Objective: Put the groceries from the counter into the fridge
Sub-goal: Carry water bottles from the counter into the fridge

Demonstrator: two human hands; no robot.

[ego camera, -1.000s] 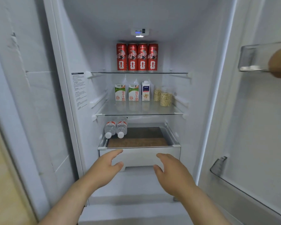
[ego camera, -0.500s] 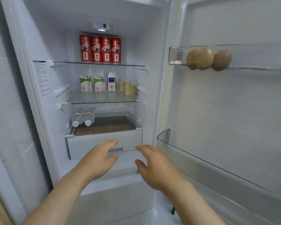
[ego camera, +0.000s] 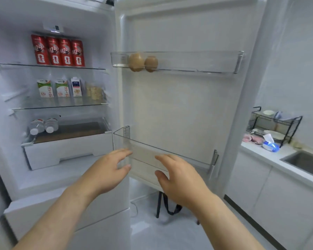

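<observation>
Four red cans [ego camera: 57,50], three cartons [ego camera: 60,87], two water bottles [ego camera: 43,125], eggs [ego camera: 142,62] already stowed; both hands [ego camera: 107,171] open, empty; table [ego camera: 267,156] at 3 o'clock showing little left.

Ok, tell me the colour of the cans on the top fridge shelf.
Red, with white and dark markings: four cans in a row, seen clearly in the head view.

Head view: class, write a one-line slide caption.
Both empty hands, left hand and right hand, hover before the open fridge door's lower bin.
</observation>
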